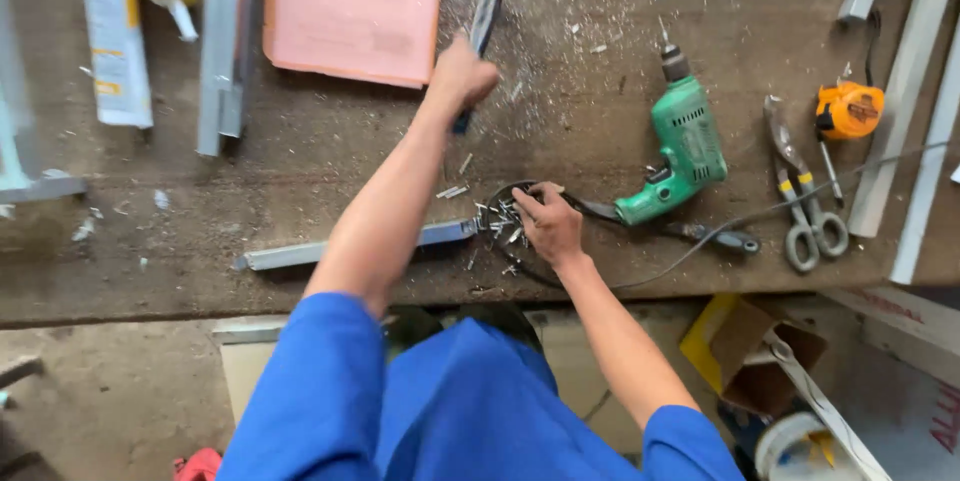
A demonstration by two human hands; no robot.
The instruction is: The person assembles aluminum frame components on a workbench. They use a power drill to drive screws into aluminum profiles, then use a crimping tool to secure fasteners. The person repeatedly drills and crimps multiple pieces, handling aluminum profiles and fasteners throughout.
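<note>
Landmark: we take the green drill (680, 146), which lies on the brown workbench (300, 191), as our reference for all places.
Left hand: our left hand (462, 73) is raised well to the left of the drill, and the fingers are closed tightly around a dark tool (485, 16). The tool is blurred, so we cannot tell what kind it is.
Right hand: our right hand (548, 224) rests just left of the drill's handle. The fingers are bent and touch a small heap of rivets (500, 221); we cannot tell if they hold one.
Metal bar: a grey metal bar (350, 249) lies left of the rivets, and its end touches the heap.
Cable: a black cable (700, 246) runs below the drill.
Others: snips (800, 196) and an orange tape measure (848, 109) lie right of the drill; a pink board (352, 3) is far left of it.
</note>
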